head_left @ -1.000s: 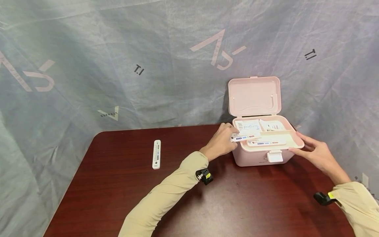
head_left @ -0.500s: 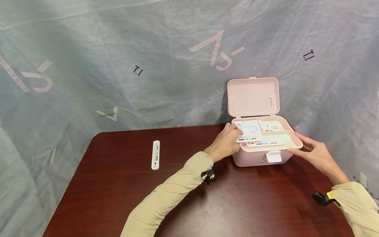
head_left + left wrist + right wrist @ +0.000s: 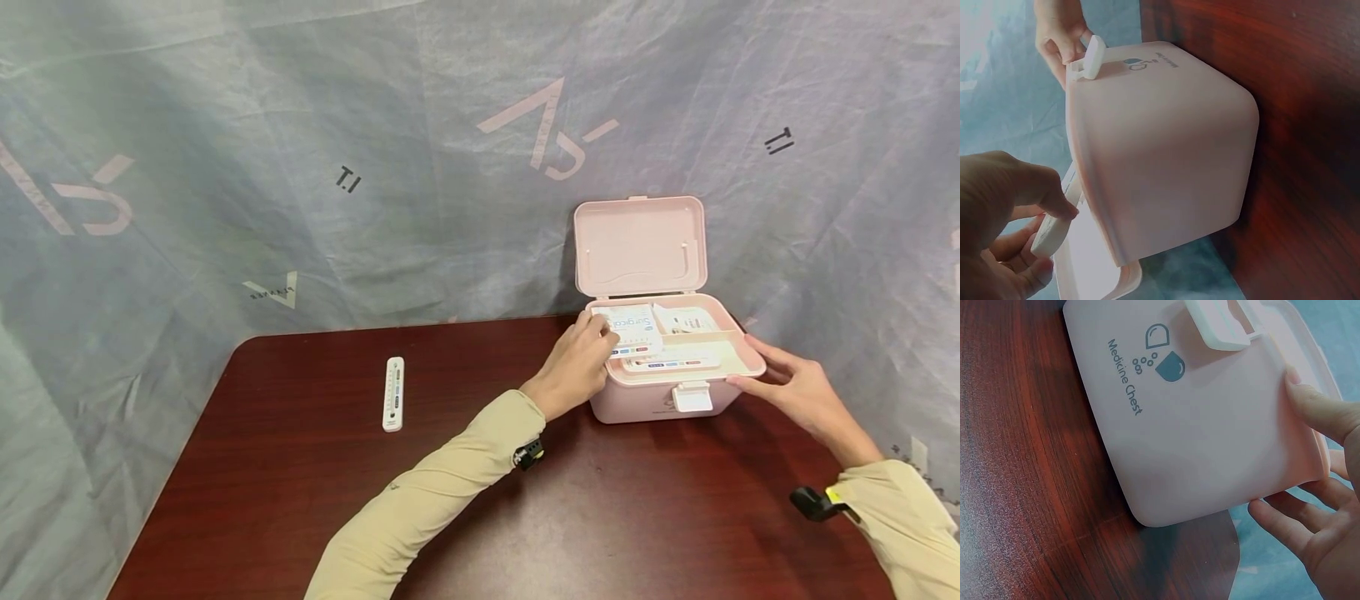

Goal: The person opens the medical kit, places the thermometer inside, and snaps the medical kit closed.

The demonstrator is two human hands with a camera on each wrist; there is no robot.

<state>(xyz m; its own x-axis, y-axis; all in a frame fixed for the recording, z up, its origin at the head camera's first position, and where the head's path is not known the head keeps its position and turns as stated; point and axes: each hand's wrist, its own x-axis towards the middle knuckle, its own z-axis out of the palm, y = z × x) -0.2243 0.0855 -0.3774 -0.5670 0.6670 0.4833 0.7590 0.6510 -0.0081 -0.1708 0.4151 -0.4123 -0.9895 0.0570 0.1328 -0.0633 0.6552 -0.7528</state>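
Head view: your left hand [image 3: 574, 365] is pinching a white thermometer [image 3: 637, 351] over the left of the open pink chest [image 3: 633, 408]; your right hand [image 3: 806, 396] is gripping its right corner. A second thermometer [image 3: 675, 364] is lying inside, a third thermometer [image 3: 393, 394] on the worktop [image 3: 465, 400].

Head cam: high, near side, facing forward and down, far enough back for table [image 3: 465, 508] and far curtain [image 3: 427, 192]. Left wrist cam: close, rolled sideways, facing left end of pink box [image 3: 1166, 150]. Right wrist cam: close too, rolled the opposite way, on box front. Both wrist views share box front, latch [image 3: 1094, 57], right hand [image 3: 1329, 506].
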